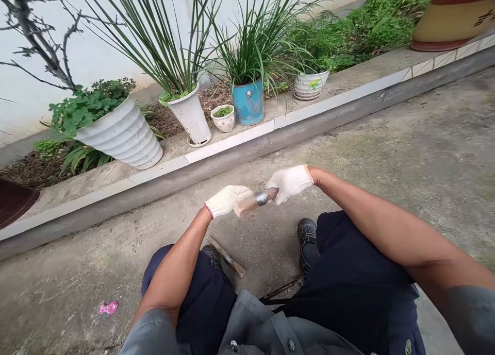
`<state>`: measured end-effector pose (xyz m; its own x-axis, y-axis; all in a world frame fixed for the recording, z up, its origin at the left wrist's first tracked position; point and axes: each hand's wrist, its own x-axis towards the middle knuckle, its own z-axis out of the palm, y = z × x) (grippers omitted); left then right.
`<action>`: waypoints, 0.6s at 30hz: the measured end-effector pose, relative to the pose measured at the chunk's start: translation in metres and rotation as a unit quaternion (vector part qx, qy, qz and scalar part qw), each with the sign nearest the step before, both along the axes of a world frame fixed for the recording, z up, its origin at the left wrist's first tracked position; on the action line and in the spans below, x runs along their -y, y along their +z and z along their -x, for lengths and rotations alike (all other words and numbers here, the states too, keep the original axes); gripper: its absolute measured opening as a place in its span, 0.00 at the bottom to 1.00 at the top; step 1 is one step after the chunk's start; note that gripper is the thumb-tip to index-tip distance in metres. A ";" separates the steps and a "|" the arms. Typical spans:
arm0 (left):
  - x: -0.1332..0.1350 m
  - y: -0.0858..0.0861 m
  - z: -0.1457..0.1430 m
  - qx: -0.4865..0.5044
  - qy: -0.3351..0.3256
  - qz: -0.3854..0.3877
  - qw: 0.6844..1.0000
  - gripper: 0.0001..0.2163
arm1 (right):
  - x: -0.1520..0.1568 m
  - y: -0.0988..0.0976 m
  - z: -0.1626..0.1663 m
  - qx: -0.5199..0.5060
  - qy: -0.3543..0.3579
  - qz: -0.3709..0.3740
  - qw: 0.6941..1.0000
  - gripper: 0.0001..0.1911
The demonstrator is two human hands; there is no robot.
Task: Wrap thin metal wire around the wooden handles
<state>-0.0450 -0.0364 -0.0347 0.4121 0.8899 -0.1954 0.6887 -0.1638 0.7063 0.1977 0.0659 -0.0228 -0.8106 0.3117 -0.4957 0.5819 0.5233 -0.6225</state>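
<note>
My left hand (pixel 228 200), in a white knit glove, is closed around a pale wooden handle (pixel 246 204). Bright metal wire (pixel 262 198) is wound in a tight band around this handle, and a dark brown end (pixel 272 193) sticks out beyond the band. At that brown end is my right hand (pixel 288 184), also gloved, with its fingers closed and slightly blurred. A thin dark strand shows beside those fingers; what they pinch is hidden. Below, by my left shoe (pixel 212 257), a similar wooden piece (pixel 227 257) with a wound band lies on the concrete.
A raised planter kerb (pixel 232 138) crosses ahead, bearing a ribbed white pot (pixel 121 136), a tall white pot (pixel 192 118), a small pot (pixel 224 122) and a blue metal can (pixel 248 105). A pink object (pixel 109 307) lies on the ground at left. Between my feet lies a thin dark tool (pixel 284 288).
</note>
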 end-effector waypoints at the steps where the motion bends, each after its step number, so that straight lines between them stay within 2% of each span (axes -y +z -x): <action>1: 0.000 0.001 -0.001 0.005 0.008 -0.004 1.000 0.18 | -0.001 0.003 -0.001 -0.022 -0.030 0.001 0.999 0.16; 3: 0.001 0.003 -0.003 0.000 0.032 -0.005 0.999 0.21 | -0.005 0.007 0.001 -0.057 -0.092 -0.029 0.994 0.16; 5: 0.002 0.004 -0.006 -0.006 0.050 0.001 0.999 0.23 | -0.010 0.007 0.005 -0.066 -0.153 -0.098 0.981 0.16; 7: 0.003 0.002 -0.010 -0.010 0.042 0.017 0.999 0.21 | -0.018 0.003 0.009 -0.026 -0.204 -0.201 0.958 0.15; 9: 0.004 0.000 -0.012 -0.022 0.026 0.035 0.999 0.19 | -0.025 -0.001 0.011 0.047 -0.221 -0.300 0.927 0.14; 12: 0.005 -0.003 -0.013 -0.054 0.007 0.045 0.997 0.18 | -0.028 -0.008 0.014 0.154 -0.186 -0.348 0.906 0.18; 15: 0.003 0.000 -0.008 -0.083 0.018 0.015 0.996 0.18 | -0.016 -0.012 0.020 0.225 -0.132 -0.334 0.906 0.19; 18: 0.000 0.005 -0.001 -0.103 0.033 -0.037 0.993 0.19 | 0.003 -0.015 0.026 0.232 -0.039 -0.325 0.916 0.17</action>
